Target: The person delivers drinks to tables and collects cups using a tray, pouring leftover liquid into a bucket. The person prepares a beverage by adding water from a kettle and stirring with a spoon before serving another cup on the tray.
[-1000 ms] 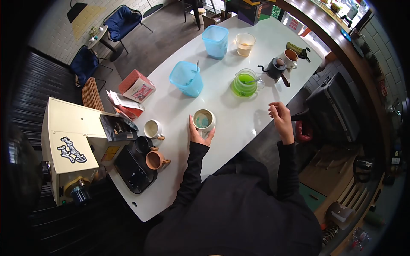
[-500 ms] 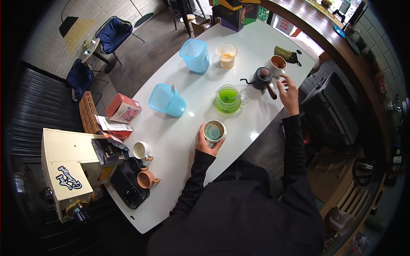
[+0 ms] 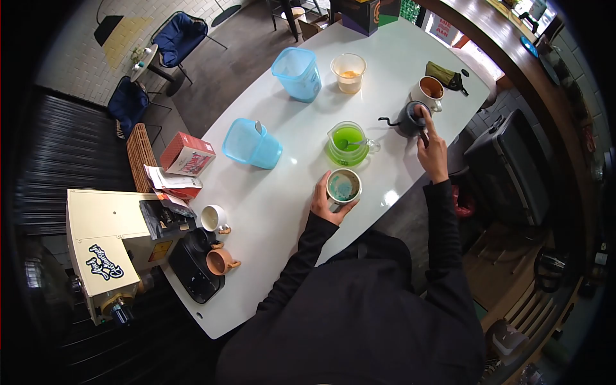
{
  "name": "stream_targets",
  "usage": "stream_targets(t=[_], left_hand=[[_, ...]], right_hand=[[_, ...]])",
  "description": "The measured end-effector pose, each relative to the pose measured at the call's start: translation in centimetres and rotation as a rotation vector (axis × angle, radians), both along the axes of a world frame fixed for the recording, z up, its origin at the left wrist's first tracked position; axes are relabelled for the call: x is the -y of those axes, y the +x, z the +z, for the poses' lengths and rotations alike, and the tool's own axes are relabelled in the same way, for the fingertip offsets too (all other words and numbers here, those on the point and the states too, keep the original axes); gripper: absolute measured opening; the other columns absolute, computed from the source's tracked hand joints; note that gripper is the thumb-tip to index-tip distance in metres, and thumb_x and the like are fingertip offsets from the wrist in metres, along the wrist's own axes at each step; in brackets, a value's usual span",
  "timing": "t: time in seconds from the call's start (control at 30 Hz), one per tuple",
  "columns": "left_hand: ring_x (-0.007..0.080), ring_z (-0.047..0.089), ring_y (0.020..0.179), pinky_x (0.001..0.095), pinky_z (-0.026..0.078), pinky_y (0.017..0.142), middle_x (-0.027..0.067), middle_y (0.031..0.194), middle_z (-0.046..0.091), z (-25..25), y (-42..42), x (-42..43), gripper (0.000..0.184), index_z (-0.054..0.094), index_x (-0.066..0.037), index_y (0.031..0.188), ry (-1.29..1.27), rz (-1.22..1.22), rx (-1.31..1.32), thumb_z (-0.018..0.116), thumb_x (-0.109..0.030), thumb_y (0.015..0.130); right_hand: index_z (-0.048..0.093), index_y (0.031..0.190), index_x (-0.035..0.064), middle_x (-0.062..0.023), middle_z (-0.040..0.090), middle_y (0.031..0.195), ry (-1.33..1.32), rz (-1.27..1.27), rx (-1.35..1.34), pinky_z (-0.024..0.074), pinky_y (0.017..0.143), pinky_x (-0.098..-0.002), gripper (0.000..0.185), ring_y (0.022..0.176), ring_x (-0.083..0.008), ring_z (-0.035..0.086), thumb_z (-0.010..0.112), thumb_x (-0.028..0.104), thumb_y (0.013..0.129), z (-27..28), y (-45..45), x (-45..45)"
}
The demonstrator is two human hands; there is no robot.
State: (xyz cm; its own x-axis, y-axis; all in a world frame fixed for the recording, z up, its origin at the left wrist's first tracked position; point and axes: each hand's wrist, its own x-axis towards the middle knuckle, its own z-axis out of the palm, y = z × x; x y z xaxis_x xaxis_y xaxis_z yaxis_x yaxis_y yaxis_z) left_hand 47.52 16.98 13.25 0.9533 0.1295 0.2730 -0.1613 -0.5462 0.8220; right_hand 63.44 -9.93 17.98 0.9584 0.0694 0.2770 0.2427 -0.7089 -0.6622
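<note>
Covering much of the handle of the dark kettle, the right hand leaves its own grip hard to make out. One finger reaches forward onto the kettle's lid; whether the other fingers close round the handle cannot be told. The left hand holds the pale cup near the table's edge, its thumb on the near side and its fingers along the outer wall, spread only as wide as the cup. The palm hides part of the cup's wall, and the nature of the blue-green patches inside is unclear.

Just beyond the cup stands the glass jug of green liquid, with the lower end of its spoon obscured. The kettle stands on the white table, its spout toward the jug; a mug with brown contents is just behind it. At the table's other end, a black mug merges with the dark tray and lies partly behind a clay-coloured mug. The boxes at the far end are cut off by the upper border.
</note>
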Motion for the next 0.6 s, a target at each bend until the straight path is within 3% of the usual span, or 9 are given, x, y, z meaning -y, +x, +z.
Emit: stream_targets(t=[0.07, 0.17, 0.23, 0.3, 0.33, 0.43, 0.47, 0.6], left_hand=[[0.0373, 0.055, 0.113, 0.0435, 0.047, 0.094, 0.0217, 0.126, 0.053, 0.1, 0.4, 0.4, 0.092, 0.039, 0.001, 0.138, -0.011, -0.017, 0.003, 0.088, -0.033, 0.067], [0.0360, 0.055, 0.113, 0.0429, 0.048, 0.094, 0.0199, 0.126, 0.054, 0.5, 0.8, 1.1, 0.092, 0.040, 0.001, 0.137, -0.007, -0.041, -0.021, 0.088, -0.034, 0.066], [0.0300, 0.061, 0.111, 0.0392, 0.053, 0.091, 0.0158, 0.123, 0.056, 0.9, 1.1, 1.3, 0.091, 0.040, -0.004, 0.139, 0.061, -0.063, 0.008, 0.089, -0.029, 0.066], [0.0300, 0.062, 0.110, 0.0388, 0.053, 0.091, 0.0156, 0.123, 0.056, 1.4, 1.3, 1.6, 0.091, 0.041, -0.003, 0.138, 0.066, -0.071, 0.011, 0.089, -0.030, 0.066], [0.0298, 0.061, 0.111, 0.0386, 0.053, 0.091, 0.0155, 0.123, 0.056, 1.5, 1.3, 1.7, 0.091, 0.042, -0.003, 0.137, 0.047, -0.083, 0.004, 0.089, -0.031, 0.065], [0.0292, 0.060, 0.112, 0.0382, 0.052, 0.092, 0.0153, 0.123, 0.056, 1.4, 1.5, 1.8, 0.091, 0.042, -0.003, 0.137, 0.040, -0.107, 0.014, 0.089, -0.031, 0.065], [0.0289, 0.060, 0.113, 0.0380, 0.052, 0.092, 0.0152, 0.124, 0.056, 1.4, 1.6, 1.9, 0.091, 0.043, -0.002, 0.137, 0.050, -0.120, 0.033, 0.090, -0.032, 0.065], [0.0283, 0.059, 0.114, 0.0376, 0.051, 0.093, 0.0151, 0.124, 0.055, 1.5, 1.5, 2.0, 0.092, 0.042, -0.003, 0.138, 0.048, -0.126, 0.026, 0.090, -0.032, 0.065]], right_hand=[[0.036, 0.149, 0.0267, -0.0244, 0.065, 0.105, 0.099, -0.005, 0.090, 0.0482, 0.073, -0.0463, 0.081, 0.087, -0.0433, 0.064, 0.056, -0.009, 0.078, 1.4, -1.5, 0.7], [0.040, 0.147, 0.0241, -0.0229, 0.062, 0.116, 0.142, 0.037, 0.130, 0.0501, 0.077, -0.0428, 0.078, 0.095, -0.0422, 0.063, 0.055, -0.012, 0.078, 4.7, -4.0, 1.5], [0.043, 0.145, 0.0214, -0.0205, 0.061, 0.120, 0.147, 0.055, 0.173, 0.0508, 0.080, -0.0393, 0.077, 0.097, -0.0410, 0.063, 0.054, -0.014, 0.078, 6.3, -5.4, 1.7], [0.044, 0.145, 0.0195, -0.0221, 0.062, 0.117, 0.173, 0.088, 0.136, 0.0507, 0.080, -0.0384, 0.077, 0.092, -0.0396, 0.064, 0.055, -0.015, 0.077, 7.4, -6.9, 1.9], [0.046, 0.144, 0.0210, -0.0229, 0.064, 0.109, 0.163, 0.065, 0.066, 0.0506, 0.077, -0.0386, 0.077, 0.082, -0.0372, 0.065, 0.055, -0.015, 0.077, 7.5, -7.7, 1.9], [0.046, 0.144, 0.0239, -0.0216, 0.064, 0.096, 0.049, 0.087, 0.089, 0.0500, 0.073, -0.0403, 0.079, 0.074, -0.0357, 0.063, 0.057, -0.015, 0.077, 8.3, -9.3, 1.0], [0.045, 0.144, 0.0283, -0.0163, 0.061, 0.082, -0.027, 0.085, 0.136, 0.0487, 0.065, -0.0413, 0.081, 0.067, -0.0326, 0.061, 0.059, -0.013, 0.076, 8.2, -9.7, 0.7], [0.045, 0.144, 0.0352, -0.0086, 0.052, 0.070, -0.272, 0.079, 0.137, 0.0445, 0.050, -0.0406, 0.083, 0.053, -0.0263, 0.054, 0.059, -0.009, 0.075, 7.6, -10.8, -0.2]])
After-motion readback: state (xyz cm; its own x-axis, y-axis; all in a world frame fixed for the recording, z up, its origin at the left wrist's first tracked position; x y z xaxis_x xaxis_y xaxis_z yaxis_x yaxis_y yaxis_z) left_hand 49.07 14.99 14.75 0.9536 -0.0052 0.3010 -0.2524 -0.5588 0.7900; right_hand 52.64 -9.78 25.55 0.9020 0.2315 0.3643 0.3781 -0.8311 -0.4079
